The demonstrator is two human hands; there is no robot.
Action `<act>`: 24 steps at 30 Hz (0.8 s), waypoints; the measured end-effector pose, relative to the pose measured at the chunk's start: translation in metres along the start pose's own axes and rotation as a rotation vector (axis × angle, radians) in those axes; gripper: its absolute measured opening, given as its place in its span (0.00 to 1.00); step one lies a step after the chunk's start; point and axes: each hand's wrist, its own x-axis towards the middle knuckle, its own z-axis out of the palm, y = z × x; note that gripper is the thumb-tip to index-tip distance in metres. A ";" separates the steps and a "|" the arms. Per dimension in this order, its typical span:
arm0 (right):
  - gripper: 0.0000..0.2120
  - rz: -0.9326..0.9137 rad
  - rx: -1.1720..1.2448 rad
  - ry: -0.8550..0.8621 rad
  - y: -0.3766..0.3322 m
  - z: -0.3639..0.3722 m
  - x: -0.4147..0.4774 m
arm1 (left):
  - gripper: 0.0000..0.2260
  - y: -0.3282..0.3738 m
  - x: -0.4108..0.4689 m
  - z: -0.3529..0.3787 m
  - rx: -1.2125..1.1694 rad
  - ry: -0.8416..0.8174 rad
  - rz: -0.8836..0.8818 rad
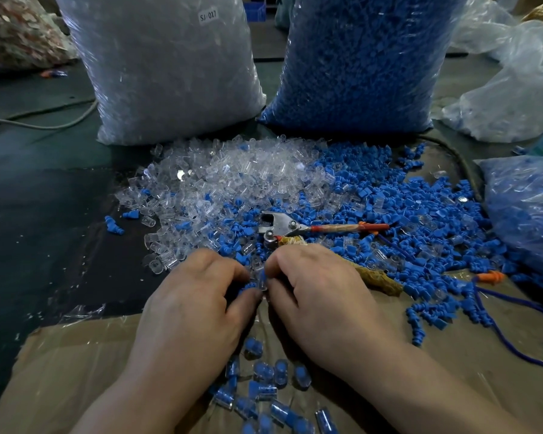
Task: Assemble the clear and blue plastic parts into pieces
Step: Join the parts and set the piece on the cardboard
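Note:
A heap of clear plastic caps (220, 183) lies mid-table, and loose blue plugs (420, 220) spread out to its right. My left hand (198, 296) and my right hand (320, 292) meet at the heap's near edge. Between their fingertips sits a clear cap with a blue plug (261, 281); the left fingers pinch the blue end and the right fingers pinch the clear cap. Several assembled pieces (264, 383), blue inside clear, lie on the cardboard (76, 371) between my wrists.
Two tall bags stand at the back: one of clear parts (170, 73), one of blue parts (364, 64). Metal pliers with red handles (295, 228) rest on the pile. A smaller bag of blue parts (527, 208) sits at right, and a blue cord (521, 305) lies beside it.

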 end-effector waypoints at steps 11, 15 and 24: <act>0.12 0.011 0.083 -0.043 0.001 0.000 0.001 | 0.16 -0.001 0.001 -0.001 -0.035 -0.041 -0.007; 0.13 0.000 0.135 -0.049 0.002 0.000 0.003 | 0.16 0.000 0.001 -0.002 -0.051 -0.057 -0.002; 0.12 0.024 0.301 0.019 0.002 0.002 0.004 | 0.09 0.001 -0.001 -0.003 -0.142 -0.018 0.018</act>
